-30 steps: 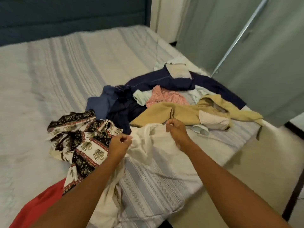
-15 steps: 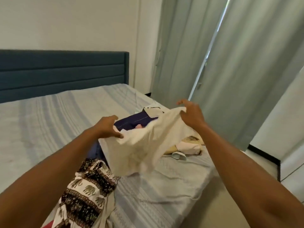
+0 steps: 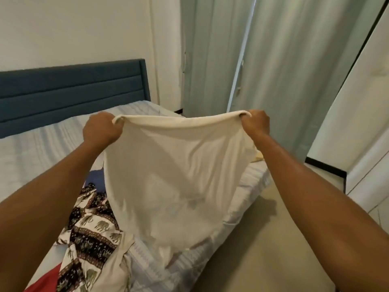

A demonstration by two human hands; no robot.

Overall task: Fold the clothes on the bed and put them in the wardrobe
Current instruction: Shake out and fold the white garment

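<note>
At mid-frame, the left hand and right hand each grasp a top corner of the cream garment, raised above the bed.

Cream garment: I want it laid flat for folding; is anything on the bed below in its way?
Partly: the elephant-print cloth lies on the bed under the lower left of the cream garment; what lies behind it is hidden.

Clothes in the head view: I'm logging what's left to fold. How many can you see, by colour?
Cream garment, held up: 1
Elephant-print garment: 1
Red garment: 1
Blue garment: 1
Tan garment, mostly hidden: 1
Total: 5 visible
</note>
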